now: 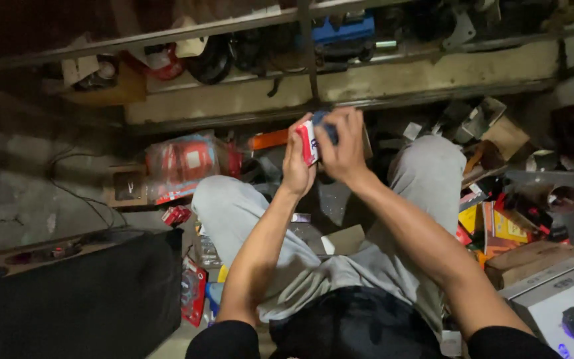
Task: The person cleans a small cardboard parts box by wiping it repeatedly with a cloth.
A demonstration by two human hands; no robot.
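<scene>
Both hands meet above the person's grey-trousered knees, holding one small red, white and blue box [311, 139] between them. The left hand [296, 165] grips its left side with fingers curled shut around the edge. The right hand [344, 147] wraps over the box's top and right side, fingers closed on it. Beyond it runs a cluttered metal shelf [340, 83]; red packets [182, 165] lie far left on the floor.

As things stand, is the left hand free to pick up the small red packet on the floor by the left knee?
Probably not right away: the left hand and right hand both grip a small red-and-white box. The red packet itself lies uncovered on the floor.
</scene>
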